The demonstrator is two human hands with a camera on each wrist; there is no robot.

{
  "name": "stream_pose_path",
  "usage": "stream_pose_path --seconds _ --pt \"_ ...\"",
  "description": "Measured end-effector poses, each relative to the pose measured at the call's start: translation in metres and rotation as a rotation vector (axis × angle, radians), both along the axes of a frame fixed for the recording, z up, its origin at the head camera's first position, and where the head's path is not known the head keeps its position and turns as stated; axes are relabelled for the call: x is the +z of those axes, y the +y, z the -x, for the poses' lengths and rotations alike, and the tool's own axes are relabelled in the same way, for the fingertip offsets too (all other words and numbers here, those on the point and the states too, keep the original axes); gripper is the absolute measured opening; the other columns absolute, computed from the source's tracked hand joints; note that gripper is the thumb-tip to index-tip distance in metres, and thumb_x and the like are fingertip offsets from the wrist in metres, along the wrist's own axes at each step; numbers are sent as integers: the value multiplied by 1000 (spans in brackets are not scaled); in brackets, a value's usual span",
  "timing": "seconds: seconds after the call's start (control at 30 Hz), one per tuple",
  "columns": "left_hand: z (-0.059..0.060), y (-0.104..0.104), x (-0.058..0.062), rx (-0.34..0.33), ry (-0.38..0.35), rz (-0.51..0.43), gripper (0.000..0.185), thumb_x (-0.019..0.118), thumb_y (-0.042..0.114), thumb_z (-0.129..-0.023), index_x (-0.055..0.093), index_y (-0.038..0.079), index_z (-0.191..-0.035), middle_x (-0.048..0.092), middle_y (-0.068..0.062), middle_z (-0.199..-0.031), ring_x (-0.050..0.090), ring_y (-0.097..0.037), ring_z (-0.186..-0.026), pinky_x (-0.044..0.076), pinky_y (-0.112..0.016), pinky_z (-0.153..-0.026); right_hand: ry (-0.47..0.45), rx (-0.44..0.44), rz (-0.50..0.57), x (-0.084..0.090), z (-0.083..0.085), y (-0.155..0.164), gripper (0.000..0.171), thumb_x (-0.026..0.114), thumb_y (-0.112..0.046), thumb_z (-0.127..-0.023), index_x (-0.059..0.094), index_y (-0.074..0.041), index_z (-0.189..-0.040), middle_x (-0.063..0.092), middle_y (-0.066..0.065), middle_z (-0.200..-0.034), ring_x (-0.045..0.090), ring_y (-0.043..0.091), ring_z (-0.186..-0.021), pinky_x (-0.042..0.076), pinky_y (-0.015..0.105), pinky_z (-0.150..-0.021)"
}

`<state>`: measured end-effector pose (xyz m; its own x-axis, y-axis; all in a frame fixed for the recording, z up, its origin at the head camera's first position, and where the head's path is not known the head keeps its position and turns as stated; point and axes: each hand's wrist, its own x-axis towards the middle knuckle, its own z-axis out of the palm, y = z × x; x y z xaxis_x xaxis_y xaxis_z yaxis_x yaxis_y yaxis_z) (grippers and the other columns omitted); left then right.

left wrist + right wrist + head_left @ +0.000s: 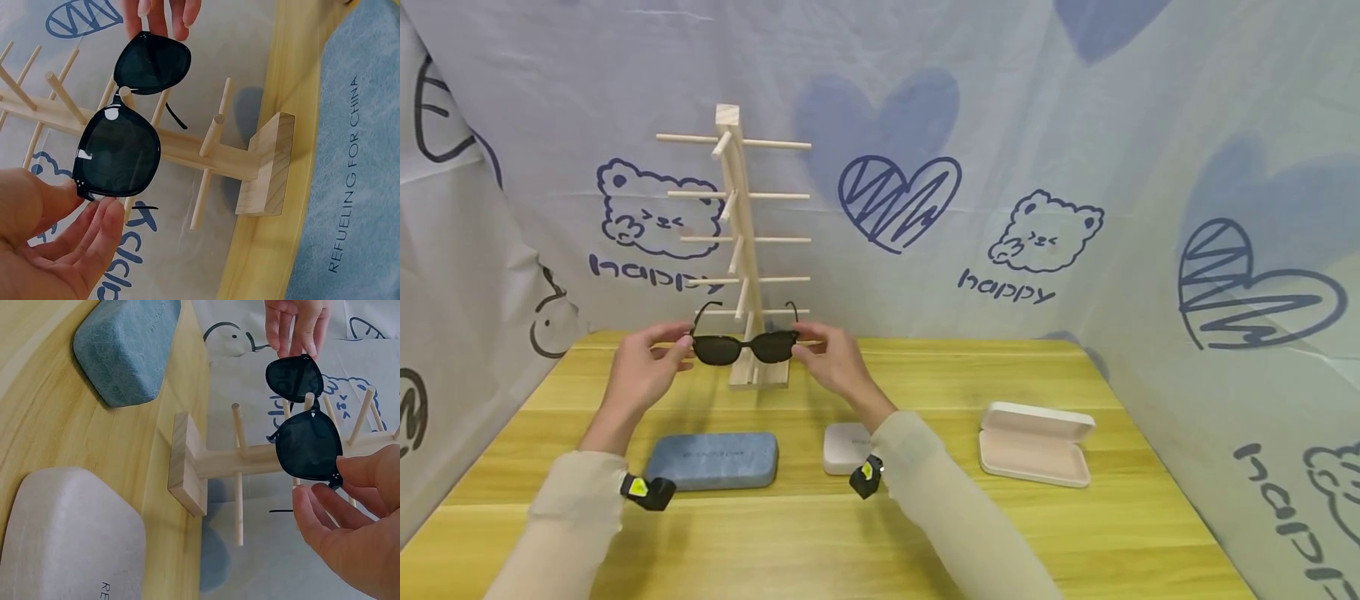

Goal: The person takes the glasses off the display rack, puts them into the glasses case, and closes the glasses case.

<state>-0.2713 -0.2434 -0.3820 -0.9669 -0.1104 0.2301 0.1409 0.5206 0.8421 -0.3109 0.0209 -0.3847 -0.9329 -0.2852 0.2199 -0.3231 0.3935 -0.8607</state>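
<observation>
Black sunglasses [745, 346] with dark lenses hang level in front of the lowest rung of a pale wooden rack [741, 217]. My left hand [679, 348] pinches the left corner of the frame, and my right hand [801, 346] pinches the right corner. In the left wrist view my left hand [94, 199] holds the lens corner between thumb and fingers, and the sunglasses [128, 125] have their bridge at a peg tip of the rack [187, 147]. The right wrist view shows my right hand [322, 481] gripping the sunglasses [306, 425] the same way. Both temples are unfolded, reaching back past the rung.
On the yellow wooden table [880, 533] lie a blue closed glasses case [711, 460], a small white closed case [844, 447] and an open pale pink case [1033, 443] to the right. A printed cloth [1037, 167] walls in the back and both sides. The rack's upper rungs are bare.
</observation>
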Motion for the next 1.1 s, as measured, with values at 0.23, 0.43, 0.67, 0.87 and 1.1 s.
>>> stream_pose_path --seconds 0.23,0.43,0.67,0.87,1.1 --pt "-2 -1 1 26 -24 -14 41 56 18 -107 58 -1 -143 61 -28 -137 58 16 -80 58 -11 -70 9 -7 -18 0 -2 -1 35 69 -9 -99 69 -10 -134 74 14 -126 73 32 -107 62 30 -84" --pt "-7 -1 2 33 -16 -34 44 57 26 -107 60 -3 -140 63 -29 -136 59 16 -79 59 -13 -70 -2 0 -11 0 -4 0 35 68 -10 -99 69 -8 -134 73 13 -126 73 31 -106 62 31 -85" --pt "-12 -1 2 15 -11 -62 43 61 26 -105 63 -4 -135 64 -28 -134 62 14 -83 60 -15 -72 4 5 15 -1 -9 4 33 68 -10 -99 70 -9 -132 73 13 -126 74 30 -106 62 29 -84" --pt "-19 -1 4 -32 -23 -82 45 65 28 -103 63 -4 -135 64 -25 -130 66 12 -85 61 -18 -74 23 10 42 1 -16 9 34 67 -9 -100 68 -9 -134 72 14 -126 73 32 -109 62 32 -88" --pt "-28 2 13 -80 -50 -3 47 66 34 -102 63 1 -135 67 -19 -124 73 3 -84 59 -15 -76 26 12 68 5 -21 16 39 71 -8 -97 66 -8 -136 72 15 -125 74 32 -108 63 34 -87"
